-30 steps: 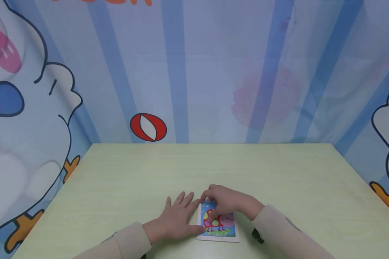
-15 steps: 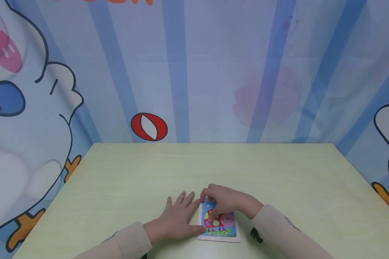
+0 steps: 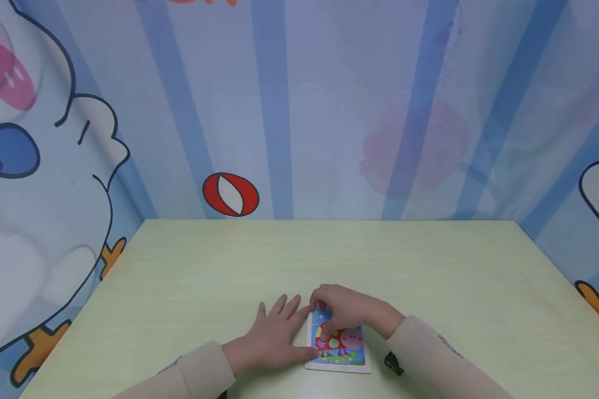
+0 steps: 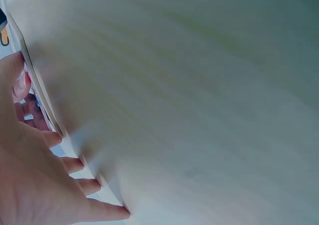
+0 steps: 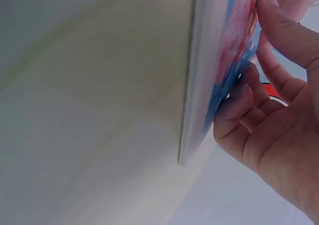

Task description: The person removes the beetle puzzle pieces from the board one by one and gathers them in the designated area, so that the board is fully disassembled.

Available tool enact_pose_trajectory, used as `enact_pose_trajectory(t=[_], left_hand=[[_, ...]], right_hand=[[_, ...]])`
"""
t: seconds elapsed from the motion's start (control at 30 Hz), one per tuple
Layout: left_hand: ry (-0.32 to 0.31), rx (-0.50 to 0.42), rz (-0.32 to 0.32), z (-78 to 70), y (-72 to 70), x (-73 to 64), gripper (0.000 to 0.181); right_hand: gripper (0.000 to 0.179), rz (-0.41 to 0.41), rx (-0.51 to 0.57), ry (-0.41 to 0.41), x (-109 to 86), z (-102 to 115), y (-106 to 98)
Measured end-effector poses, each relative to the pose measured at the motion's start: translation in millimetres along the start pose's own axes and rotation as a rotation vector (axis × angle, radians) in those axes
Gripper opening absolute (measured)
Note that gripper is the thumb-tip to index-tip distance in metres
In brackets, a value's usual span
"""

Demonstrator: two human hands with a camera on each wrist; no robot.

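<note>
A small jigsaw puzzle in a white frame lies near the front of the table, showing a pink pig face on a red spotted body. My left hand lies spread at its left side, thumb on the lower left edge and index fingertip by the upper left corner. From above, my right hand grips the puzzle, thumb on the picture and curled index finger at the top left corner. In the right wrist view, the right hand's curled fingers touch the picture's face, which shows seams and glints. The palm hides the upper right part.
The pale table reaches back to a blue striped backdrop printed with cartoon figures and a red ball. A small black object shows under the right cuff.
</note>
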State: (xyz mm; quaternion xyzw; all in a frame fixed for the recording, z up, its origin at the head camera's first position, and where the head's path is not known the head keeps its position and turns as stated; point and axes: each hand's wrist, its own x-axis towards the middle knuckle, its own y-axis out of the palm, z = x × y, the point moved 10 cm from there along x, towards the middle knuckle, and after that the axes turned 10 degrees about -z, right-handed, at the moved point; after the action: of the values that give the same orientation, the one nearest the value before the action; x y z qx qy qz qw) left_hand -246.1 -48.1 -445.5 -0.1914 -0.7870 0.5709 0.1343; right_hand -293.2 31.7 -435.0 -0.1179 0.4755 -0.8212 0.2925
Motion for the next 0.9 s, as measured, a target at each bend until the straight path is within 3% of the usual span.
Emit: enact_pose_trajectory(t=[0.33,0.57,0.9], left_hand=[[-0.001,-0.001,0.004,1.2,2.1,0.7,0.086],[0.002,0.004,-0.002,1.3,2.1,1.1,0.087],[0.001,0.002,0.005,2.0,2.9,1.6,0.086]], right_hand=[[0.041,-0.012,0.022,0.043,-3.2,-3.1,0.6],[0.029,-0.029,0.031,0.013,-3.2,-1.7,-0.8],[0.028,-0.044,0.038,0.011,-1.2,-4.4,-3.0]])
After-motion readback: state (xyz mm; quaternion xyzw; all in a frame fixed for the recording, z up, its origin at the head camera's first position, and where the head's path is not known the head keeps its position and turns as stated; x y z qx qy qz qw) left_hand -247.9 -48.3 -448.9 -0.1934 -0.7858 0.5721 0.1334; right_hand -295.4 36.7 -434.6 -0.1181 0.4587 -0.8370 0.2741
